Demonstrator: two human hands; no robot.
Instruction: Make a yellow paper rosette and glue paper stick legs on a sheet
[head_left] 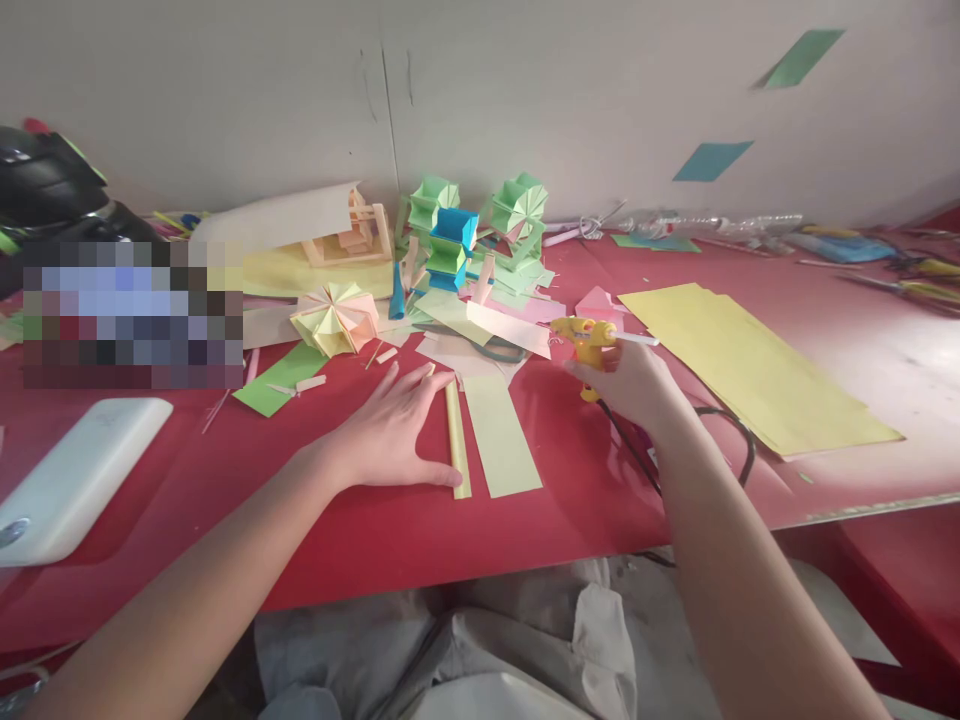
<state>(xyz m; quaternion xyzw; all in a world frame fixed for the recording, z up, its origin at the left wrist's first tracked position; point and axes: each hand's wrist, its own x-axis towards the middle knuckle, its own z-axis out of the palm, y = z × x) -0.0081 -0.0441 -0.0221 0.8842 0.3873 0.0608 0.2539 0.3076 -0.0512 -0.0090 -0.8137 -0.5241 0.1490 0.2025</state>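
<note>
My left hand (pixel 390 430) lies on the red table with its fingers spread. Its thumb and index finger touch the two ends of a narrow folded strip of pale yellow paper (pixel 457 440). Beside that strip is a flat pale yellow paper rectangle (pixel 501 435). My right hand (pixel 634 380) is closed around a yellow hot glue gun (pixel 589 345), whose nozzle points left. A white glue stick (pixel 637 340) juts out of its back, and a dark cord runs from the handle. Part of the grip is hidden by my fingers.
Folded paper wheels (pixel 337 320) and paper scraps (pixel 517 325) crowd the middle back, near a small wooden frame (pixel 375 235). Yellow sheets (pixel 757 370) lie at the right. A white power bank (pixel 82 480) is at the left. The table's front edge (pixel 450 580) is close to me.
</note>
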